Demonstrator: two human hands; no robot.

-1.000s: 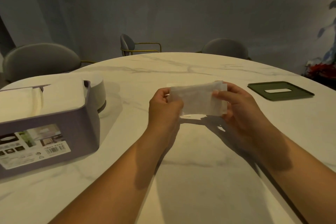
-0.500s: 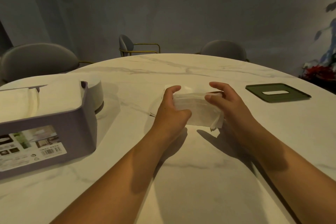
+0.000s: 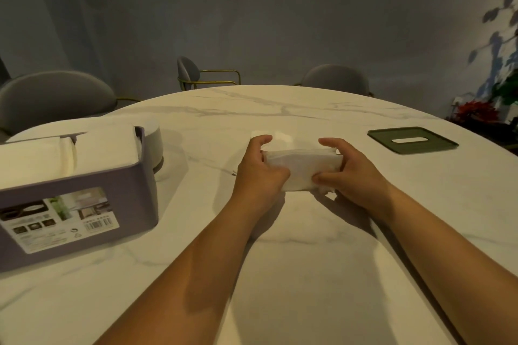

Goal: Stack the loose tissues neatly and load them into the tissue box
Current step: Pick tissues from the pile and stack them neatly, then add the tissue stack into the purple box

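Marble table (image 3: 280, 274) bore the tissue stack (image 3: 301, 166), lengthwise between left hand (image 3: 259, 173) and right hand (image 3: 354, 173), fingers curled gripping its ends.

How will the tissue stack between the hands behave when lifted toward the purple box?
Probably floppy: the tissue stack bulges between the left hand and right hand gripping its ends. Likely very light, thin paper. A ragged edge shows by the right thumb, so sheets could splay if one end is released.

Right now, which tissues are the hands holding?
The small bundle mid-table, gripped between the left hand and right hand; the other tissues sit in the purple box.
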